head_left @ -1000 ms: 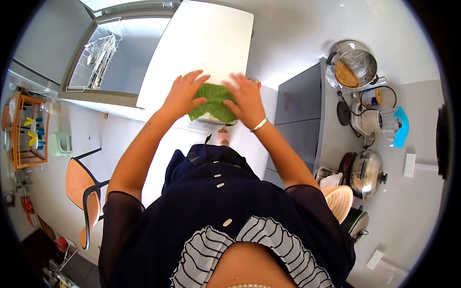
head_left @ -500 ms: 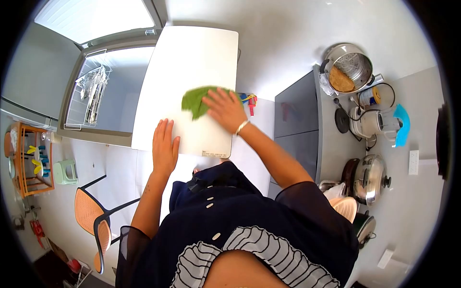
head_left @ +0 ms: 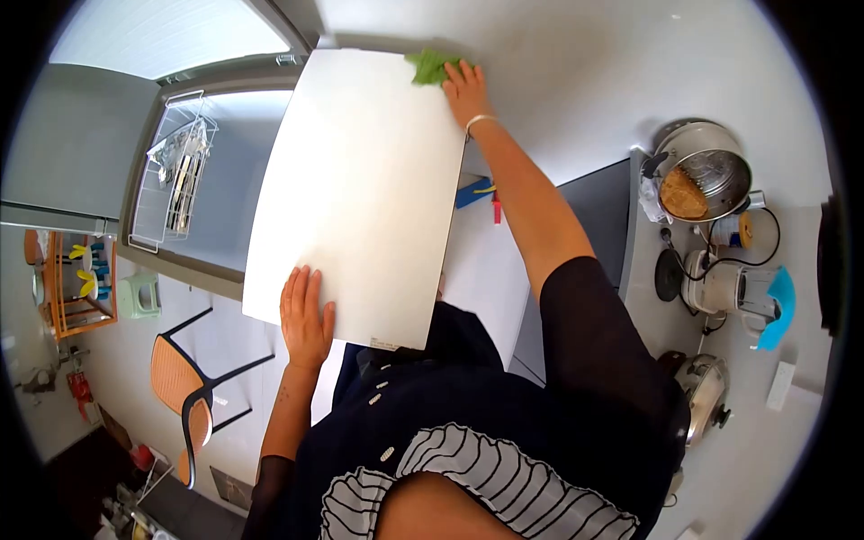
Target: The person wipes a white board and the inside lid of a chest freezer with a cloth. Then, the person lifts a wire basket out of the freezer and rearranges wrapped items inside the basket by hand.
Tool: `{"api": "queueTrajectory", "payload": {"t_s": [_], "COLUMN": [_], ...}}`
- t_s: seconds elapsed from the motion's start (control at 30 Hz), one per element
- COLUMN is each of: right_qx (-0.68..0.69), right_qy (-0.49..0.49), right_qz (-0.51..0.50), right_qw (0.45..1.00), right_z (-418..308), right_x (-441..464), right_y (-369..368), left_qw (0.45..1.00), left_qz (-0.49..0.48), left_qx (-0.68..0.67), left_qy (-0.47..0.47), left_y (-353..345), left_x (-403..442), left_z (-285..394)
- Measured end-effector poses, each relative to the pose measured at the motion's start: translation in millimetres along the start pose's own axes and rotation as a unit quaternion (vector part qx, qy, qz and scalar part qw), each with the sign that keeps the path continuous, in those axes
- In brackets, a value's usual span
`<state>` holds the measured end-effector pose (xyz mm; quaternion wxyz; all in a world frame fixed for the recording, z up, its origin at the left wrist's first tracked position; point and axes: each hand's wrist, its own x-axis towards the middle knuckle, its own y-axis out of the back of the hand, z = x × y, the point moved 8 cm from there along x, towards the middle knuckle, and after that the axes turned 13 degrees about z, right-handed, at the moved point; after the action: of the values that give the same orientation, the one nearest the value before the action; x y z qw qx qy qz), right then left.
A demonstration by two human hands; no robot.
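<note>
The hands are well apart. The right hand [head_left: 465,92] is on the green cloth [head_left: 432,67] at the white top's [head_left: 360,198] far right corner; whether it grips or merely presses, I cannot tell. The left hand [head_left: 307,317] lies flat near the front left edge, holding nothing. Work appears under way, unfinished.

Kitchen, apparently in home. Steamer pot [head_left: 711,142] at two o'clock, blender-like appliance [head_left: 706,277] at three, lidded pan [head_left: 702,396] at four, along tabletop [head_left: 641,261] over grey cabinets [head_left: 603,216]. Open freezer-like chest [head_left: 193,270] at ten; household chair [head_left: 178,373] at eight.
</note>
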<state>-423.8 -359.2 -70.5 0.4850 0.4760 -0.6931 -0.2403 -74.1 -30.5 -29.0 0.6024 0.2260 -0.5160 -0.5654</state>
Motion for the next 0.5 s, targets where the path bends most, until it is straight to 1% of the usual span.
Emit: {"api": "queueTrajectory", "payload": {"t_s": [0.03, 0.1, 0.13, 0.2, 0.23, 0.3, 0.37, 0.5], "right_qx": [0.002, 0.054, 0.054, 0.145, 0.141, 0.213, 0.255, 0.284], "right_qy": [-0.004, -0.067, -0.068, -0.093, -0.096, -0.161, -0.172, -0.193], "right_qz": [-0.007, 0.052, 0.052, 0.116, 0.118, 0.121, 0.105, 0.084], "right_qw": [1.000, 0.995, 0.995, 0.978, 0.978, 0.956, 0.946, 0.935], "right_z": [-1, 4, 4, 4, -4, -20, -44, -108], "right_x": [-2, -6, -13, -35, -52, -105, -159, -276], "right_y": [-3, 0, -3, 2, 8, 19, 30, 67], "left_qw": [1.000, 1.000, 1.000, 1.000, 0.999, 0.998, 0.997, 0.995], "left_qz": [0.006, 0.007, 0.015, 0.022, 0.032, 0.043, 0.055, 0.068], "left_qx": [-0.001, 0.002, 0.005, 0.005, 0.005, 0.001, 0.003, 0.002], "left_qy": [-0.005, -0.007, -0.012, -0.020, -0.028, -0.039, -0.048, -0.069], "left_y": [1, 0, 1, 1, 2, 4, 5, 4], "left_x": [1, 0, 0, 0, -1, 0, 0, -5], "left_z": [1, 2, 2, 3, 4, 7, 9, 8]}}
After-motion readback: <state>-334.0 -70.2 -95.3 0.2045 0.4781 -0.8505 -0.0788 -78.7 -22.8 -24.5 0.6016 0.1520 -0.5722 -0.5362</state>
